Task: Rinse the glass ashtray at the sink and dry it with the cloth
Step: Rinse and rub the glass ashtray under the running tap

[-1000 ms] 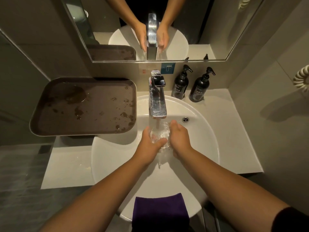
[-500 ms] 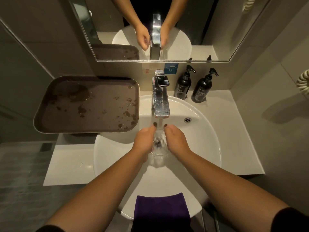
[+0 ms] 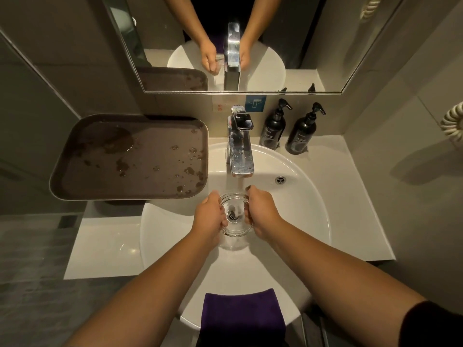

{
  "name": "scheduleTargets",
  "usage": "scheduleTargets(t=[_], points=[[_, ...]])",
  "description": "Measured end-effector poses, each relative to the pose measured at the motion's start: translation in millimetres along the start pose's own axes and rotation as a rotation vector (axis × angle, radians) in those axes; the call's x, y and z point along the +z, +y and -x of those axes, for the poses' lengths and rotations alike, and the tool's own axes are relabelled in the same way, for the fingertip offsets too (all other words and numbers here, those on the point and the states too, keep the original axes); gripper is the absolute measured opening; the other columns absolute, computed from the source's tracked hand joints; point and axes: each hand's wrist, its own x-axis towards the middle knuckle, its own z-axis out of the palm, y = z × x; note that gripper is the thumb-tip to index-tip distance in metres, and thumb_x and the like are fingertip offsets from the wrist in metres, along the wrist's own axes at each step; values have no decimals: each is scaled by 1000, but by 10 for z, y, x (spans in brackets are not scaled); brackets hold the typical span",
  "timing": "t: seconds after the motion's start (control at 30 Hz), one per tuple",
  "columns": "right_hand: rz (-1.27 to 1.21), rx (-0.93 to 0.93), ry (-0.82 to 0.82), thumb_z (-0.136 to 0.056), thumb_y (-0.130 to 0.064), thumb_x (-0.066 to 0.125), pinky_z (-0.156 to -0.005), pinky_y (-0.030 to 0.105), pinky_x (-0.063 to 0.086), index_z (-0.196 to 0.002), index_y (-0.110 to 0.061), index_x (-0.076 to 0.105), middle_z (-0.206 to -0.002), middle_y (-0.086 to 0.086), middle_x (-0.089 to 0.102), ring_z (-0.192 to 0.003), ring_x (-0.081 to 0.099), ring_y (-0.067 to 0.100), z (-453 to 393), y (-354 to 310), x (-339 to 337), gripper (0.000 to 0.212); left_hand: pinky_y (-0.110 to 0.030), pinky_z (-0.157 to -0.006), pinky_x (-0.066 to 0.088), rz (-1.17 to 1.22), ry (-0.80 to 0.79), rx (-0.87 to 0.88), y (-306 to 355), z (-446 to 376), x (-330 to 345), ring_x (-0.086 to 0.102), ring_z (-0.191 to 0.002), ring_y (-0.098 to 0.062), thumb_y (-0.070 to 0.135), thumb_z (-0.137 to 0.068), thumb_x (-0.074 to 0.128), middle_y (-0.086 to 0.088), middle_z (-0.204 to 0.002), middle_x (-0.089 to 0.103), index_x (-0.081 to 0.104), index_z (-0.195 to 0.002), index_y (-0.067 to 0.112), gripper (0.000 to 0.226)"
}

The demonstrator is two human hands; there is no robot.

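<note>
A wet brown tray sits left of the white basin, its corner overhanging the rim. Over the basin's middle, the left hand keeps a clenched grip on the left rim of the glass ashtray, which is held level, mouth up, just in front of the chrome tap. The right hand grips the ashtray's right rim, likewise closed. A purple cloth drapes over the basin's near edge. Right of the tap, behind the basin, two black pump bottles stand on the bench.
</note>
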Motion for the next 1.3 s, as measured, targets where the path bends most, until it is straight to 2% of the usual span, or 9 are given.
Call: scheduleTargets(t=[0.13, 0.3, 0.4, 0.63, 0.77, 0.87, 0.93, 1.1, 1.3], points=[[254, -86, -119, -88, -11, 47, -47, 26, 24, -63, -16, 50, -49, 0, 39, -46, 33, 16, -52, -171, 25, 26, -33, -59, 34, -371, -73, 190, 100, -149, -50, 39, -54, -22, 45, -91, 41, 0, -53, 46, 48, -55, 21, 44], [-130, 22, -97, -91, -23, 50, -45, 25, 41, -81, -10, 63, -62, 9, 55, -49, 51, 20, -99, -209, 39, 21, -22, -39, 23, 158, 108, -40, 170, -84, 122, 29, -43, -15, 26, -90, 44, 1, -51, 34, 44, -63, 21, 27], [-368, 59, -31, -92, -19, 47, -41, 24, 43, -76, -9, 62, -53, 5, 56, -42, 54, 16, -59, -113, 31, 24, -27, -45, 43, 268, 121, -114, 82, -109, 168, 48, -50, -21, 38, -89, 45, -7, -60, 51, 54, -71, 18, 29], [272, -75, -208, -90, -6, 48, -45, 23, 23, -60, -11, 55, -41, -1, 44, -42, 34, 16, -92, -265, -112, 31, -30, -52, 28, -394, -81, 139, 146, -135, 121, 36, -46, -18, 41, -97, 42, 2, -48, 42, 51, -62, 16, 43], [-4, -9, -149, -93, -17, 49, -38, 20, 25, -67, -15, 55, -44, -3, 39, -37, 32, 12, -86, -277, -91, 27, -24, -43, 25, 49, 54, -36, 166, -34, 202, 31, -36, -12, 23, -89, 46, 5, -42, 36, 42, -55, 19, 34], [-211, 55, -55, -88, -18, 47, -41, 22, 37, -67, -14, 54, -51, 3, 47, -40, 45, 15, -94, -129, -81, 23, -29, -52, 49, 232, 40, -82, 100, -8, 218, 55, -45, -21, 26, -94, 45, -6, -53, 58, 57, -63, 12, 36], [-154, 46, -56, -87, -16, 45, -39, 22, 29, -62, -16, 48, -50, 3, 41, -40, 36, 15, -101, -77, -103, 26, -30, -56, 54, 136, 0, -53, 82, -20, 166, 60, -49, -21, 30, -97, 42, -7, -57, 63, 61, -68, 11, 40], [324, -105, -265, -92, -18, 58, -43, 23, 21, -65, -17, 59, -43, -6, 41, -41, 30, 11, -91, -251, -111, 27, -31, -55, 31, -448, -102, 170, 114, -133, 137, 37, -51, -17, 26, -94, 43, 2, -53, 44, 49, -61, 18, 35], [-210, 43, -101, -93, -18, 43, -36, 20, 22, -65, -15, 49, -45, -2, 38, -35, 31, 11, -53, -230, -78, 29, -18, -36, 30, 239, 66, -60, 148, -35, 225, 35, -34, -12, 26, -96, 42, 3, -44, 40, 46, -61, 18, 37]])
